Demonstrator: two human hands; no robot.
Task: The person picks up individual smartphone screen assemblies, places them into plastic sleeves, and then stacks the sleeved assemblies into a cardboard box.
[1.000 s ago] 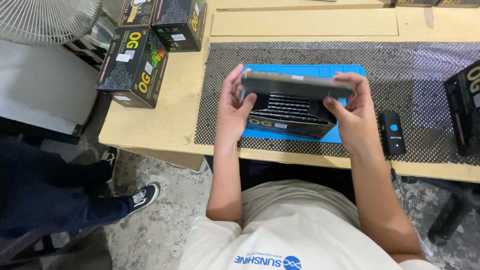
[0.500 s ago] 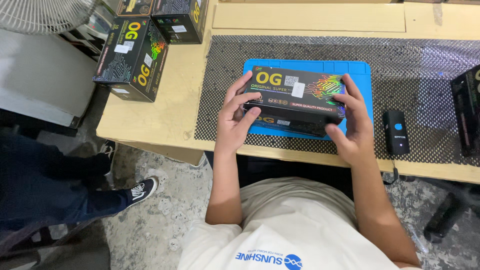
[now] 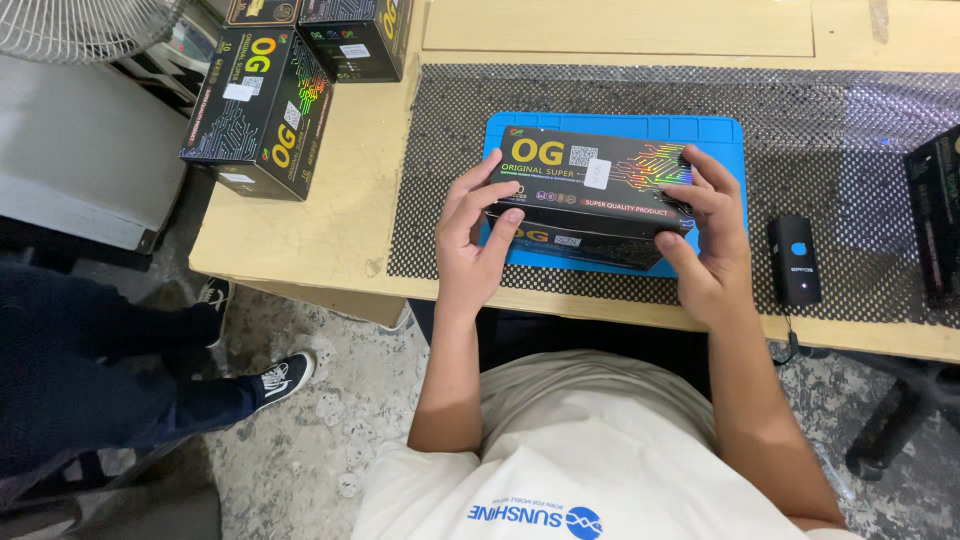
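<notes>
Two hands grip black box; blue mat mostly hidden

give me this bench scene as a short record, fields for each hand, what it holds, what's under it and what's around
left hand: grips the left end of the black box, fingers on its top edge
right hand: grips the right end of the same box
box: black, lid on, circuit pattern on top, lying flat
under it: blue mat on a black mesh liner
right of mat: small black handheld device
table's left end: more black boxes
table: light wood
nearby: another person's leg and shoe on the floor at left
</notes>
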